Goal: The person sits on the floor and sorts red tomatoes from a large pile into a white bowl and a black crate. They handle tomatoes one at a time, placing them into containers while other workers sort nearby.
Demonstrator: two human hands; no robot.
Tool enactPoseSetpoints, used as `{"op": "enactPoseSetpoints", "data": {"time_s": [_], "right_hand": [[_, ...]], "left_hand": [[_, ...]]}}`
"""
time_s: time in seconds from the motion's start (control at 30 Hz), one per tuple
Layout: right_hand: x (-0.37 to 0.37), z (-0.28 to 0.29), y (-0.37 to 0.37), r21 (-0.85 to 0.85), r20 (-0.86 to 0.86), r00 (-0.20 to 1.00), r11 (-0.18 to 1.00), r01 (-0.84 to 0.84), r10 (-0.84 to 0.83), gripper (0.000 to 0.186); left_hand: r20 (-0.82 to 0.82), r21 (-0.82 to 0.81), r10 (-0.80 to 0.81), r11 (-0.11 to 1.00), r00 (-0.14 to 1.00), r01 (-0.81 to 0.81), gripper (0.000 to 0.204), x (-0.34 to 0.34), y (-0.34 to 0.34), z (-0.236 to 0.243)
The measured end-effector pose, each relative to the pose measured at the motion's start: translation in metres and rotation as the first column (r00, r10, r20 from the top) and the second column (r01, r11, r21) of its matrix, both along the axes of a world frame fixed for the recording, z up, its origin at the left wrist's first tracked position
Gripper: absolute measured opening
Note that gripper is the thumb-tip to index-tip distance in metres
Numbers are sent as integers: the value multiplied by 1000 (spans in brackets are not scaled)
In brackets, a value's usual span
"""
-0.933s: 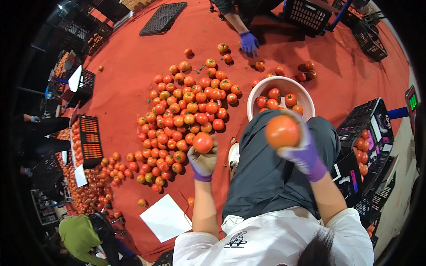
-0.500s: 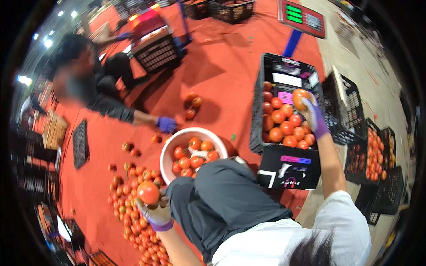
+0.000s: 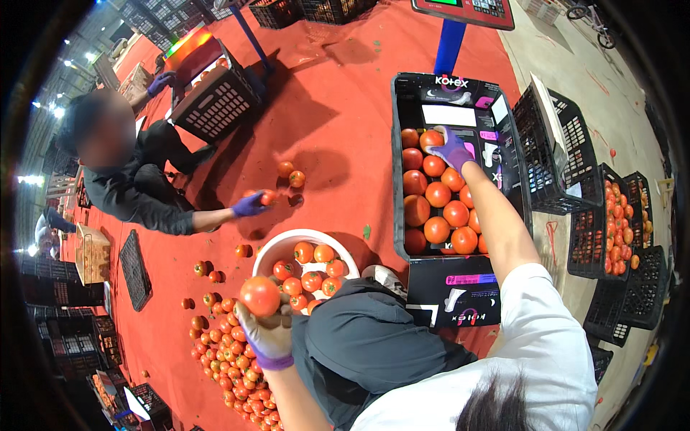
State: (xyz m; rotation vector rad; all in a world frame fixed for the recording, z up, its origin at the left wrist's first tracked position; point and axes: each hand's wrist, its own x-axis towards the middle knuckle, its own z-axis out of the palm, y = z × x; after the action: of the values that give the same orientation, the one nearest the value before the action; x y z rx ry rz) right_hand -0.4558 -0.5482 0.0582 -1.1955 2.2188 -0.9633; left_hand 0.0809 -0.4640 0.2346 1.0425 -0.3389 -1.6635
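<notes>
My gloved left hand (image 3: 263, 327) grips a large red tomato (image 3: 260, 294) above the pile of tomatoes (image 3: 226, 359) on the red floor covering, beside my knee. My right hand (image 3: 449, 149), in a purple-and-white glove, reaches into a black cardboard-lined crate (image 3: 507, 223), its fingers round a tomato (image 3: 431, 139) among several rows of red tomatoes there. A white bowl (image 3: 260, 258) with tomatoes sits between my left hand and that crate, partly behind my legs.
A co-worker (image 3: 144, 197) at the left reaches with a purple-gloved hand holding tomatoes. A red scale (image 3: 467, 13) on a blue post stands beyond my crate. Black crates (image 3: 553, 158) line the right side. A black plastic mat (image 3: 136, 271) lies at the left.
The view has swung toward the right. My right hand has carried a tomato from above my lap down into the crate. The co-worker's hand has picked up tomatoes from the floor.
</notes>
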Motion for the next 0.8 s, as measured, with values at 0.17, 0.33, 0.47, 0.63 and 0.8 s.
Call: {"op": "enactPoseSetpoints", "data": {"time_s": [0.17,0.33,0.47,0.63,0.8], "right_hand": [[2,30,12,39,-166,974,988,-146,151,72],[148,150,29,-551,593,572,803,-227,568,74],[145,153,0,-488,607,610,845,-220,509,54],[-23,46,-77,-354,3,990,926,-134,144,59],[-26,-47,-135,-31,1,930,930,-367,367,57]], "left_hand": [[-21,-161,-288,946,957,281,61,-69,-46,-11],[76,-261,-595,763,800,592,56,-155,-90,5],[536,-288,-520,628,665,723,66,-167,-107,16],[479,-249,-305,852,823,460,64,-34,-88,-30],[611,135,27,981,791,-138,53,167,26,-112]]}}
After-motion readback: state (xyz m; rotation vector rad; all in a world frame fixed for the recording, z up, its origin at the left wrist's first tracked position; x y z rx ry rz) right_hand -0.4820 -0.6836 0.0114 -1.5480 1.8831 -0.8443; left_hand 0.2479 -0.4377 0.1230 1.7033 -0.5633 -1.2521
